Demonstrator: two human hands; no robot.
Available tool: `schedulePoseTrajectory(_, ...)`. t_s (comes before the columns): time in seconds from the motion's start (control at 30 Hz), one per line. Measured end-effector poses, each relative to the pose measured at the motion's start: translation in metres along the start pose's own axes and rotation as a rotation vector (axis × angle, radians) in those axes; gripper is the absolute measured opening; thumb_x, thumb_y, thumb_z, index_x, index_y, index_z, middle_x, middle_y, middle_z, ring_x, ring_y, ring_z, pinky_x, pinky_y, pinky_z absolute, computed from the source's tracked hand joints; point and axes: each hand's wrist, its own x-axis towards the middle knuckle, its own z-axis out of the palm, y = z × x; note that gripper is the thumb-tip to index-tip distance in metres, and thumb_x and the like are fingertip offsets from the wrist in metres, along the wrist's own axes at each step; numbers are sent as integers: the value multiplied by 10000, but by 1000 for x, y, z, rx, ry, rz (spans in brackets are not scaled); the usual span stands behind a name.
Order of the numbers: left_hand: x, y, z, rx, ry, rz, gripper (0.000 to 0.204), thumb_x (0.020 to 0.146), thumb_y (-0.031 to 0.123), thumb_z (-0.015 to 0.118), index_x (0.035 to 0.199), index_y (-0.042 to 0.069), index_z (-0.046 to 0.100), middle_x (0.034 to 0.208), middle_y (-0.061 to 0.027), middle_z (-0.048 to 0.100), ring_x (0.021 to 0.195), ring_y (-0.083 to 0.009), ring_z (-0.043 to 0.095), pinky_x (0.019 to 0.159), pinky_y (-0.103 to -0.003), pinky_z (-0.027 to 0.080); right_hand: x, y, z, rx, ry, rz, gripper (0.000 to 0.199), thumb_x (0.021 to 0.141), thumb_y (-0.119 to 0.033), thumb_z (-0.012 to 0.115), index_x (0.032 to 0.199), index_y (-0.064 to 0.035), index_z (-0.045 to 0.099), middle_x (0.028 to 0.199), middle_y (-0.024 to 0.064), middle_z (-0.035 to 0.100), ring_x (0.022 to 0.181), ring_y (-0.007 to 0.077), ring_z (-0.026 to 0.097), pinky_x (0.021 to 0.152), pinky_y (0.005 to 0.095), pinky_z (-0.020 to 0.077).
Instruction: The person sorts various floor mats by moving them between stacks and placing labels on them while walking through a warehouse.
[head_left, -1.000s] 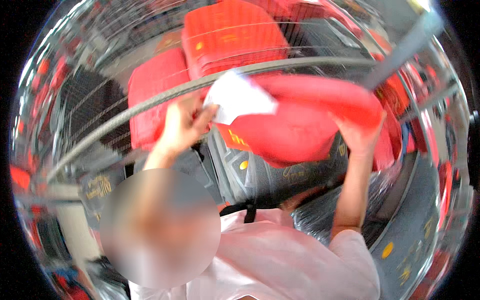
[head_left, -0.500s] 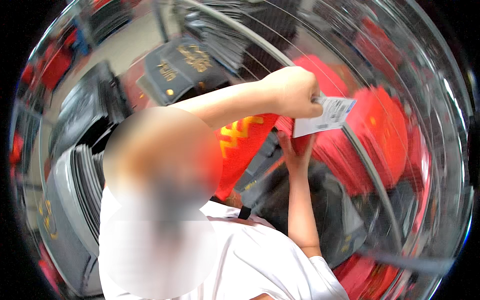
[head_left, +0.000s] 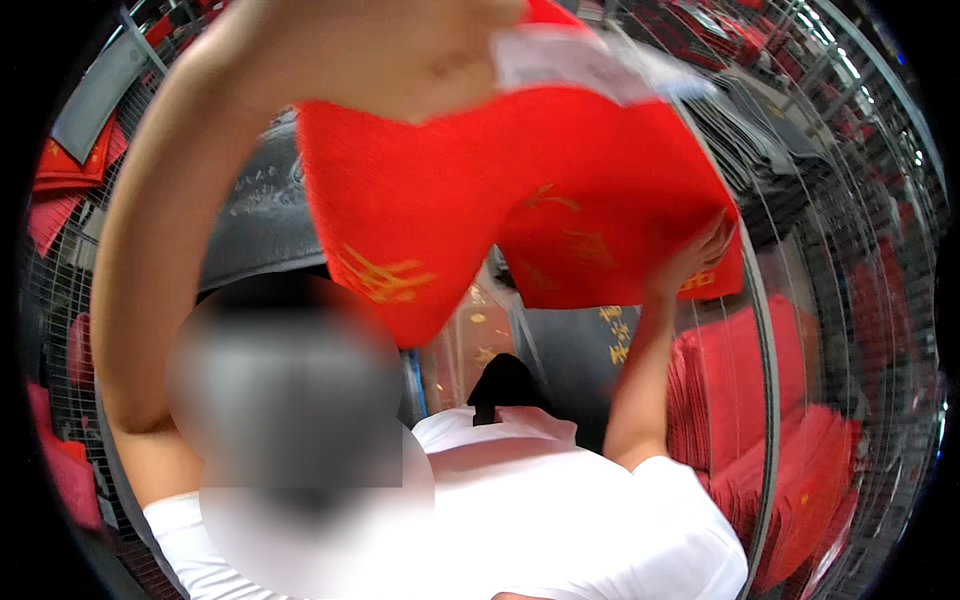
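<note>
A red floor mat (head_left: 420, 180) with gold lettering hangs spread out in front of me, folding down into two lobes. My left hand (head_left: 450, 60), raised high at the top and blurred, is closed on a white printed label (head_left: 570, 65). That label lies along the mat's upper edge; whether the hand also grips the mat, I cannot tell. On the other side, my right hand (head_left: 697, 258) holds the mat near its lower right corner, fingers bent against the red surface.
Wire mesh racks surround me, with a metal rail (head_left: 765, 400) on the right. Beyond it stand stacks of red mats (head_left: 800, 490), and dark grey mats (head_left: 770, 130) are piled at the upper right. A grey mat (head_left: 575, 350) and a brownish mat (head_left: 475, 335) lie below.
My left hand has moved up and left with the label. The red mat is now raised and spread wide, and my right hand has shifted right along it. The view has turned.
</note>
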Motion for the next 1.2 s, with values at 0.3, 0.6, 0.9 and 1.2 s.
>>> schedulePoseTrajectory(0.3,-138,-245,140,368,-467,-212,231,748,101,515,960,10,530,1031,-145,539,872,-274,563,708,-345,471,210,-89,272,570,-772,-371,301,610,-62,568,911,-82,582,817,109,568,778,290,555,708,372,417)
schedulePoseTrajectory(0.6,-278,-330,201,490,-759,-668,290,750,120,534,1028,41,523,1070,-165,529,943,-304,532,784,-361,442,322,-276,431,583,-435,-697,196,666,-124,559,858,-122,601,865,78,581,805,259,559,682,352,455)
schedulePoseTrajectory(0.9,-335,-439,376,231,-450,-671,192,688,79,529,859,-4,555,858,-192,561,728,-342,557,623,-362,456,377,-381,643,746,-422,-673,214,659,-1,512,844,-96,562,757,91,585,730,281,563,629,372,443)
schedulePoseTrajectory(1.2,-272,-525,665,-254,-374,-584,128,518,112,529,566,52,427,532,-90,385,471,-256,438,403,-355,352,320,-320,834,600,-789,-58,100,765,-159,536,835,-87,536,749,138,581,710,335,555,609,418,439)
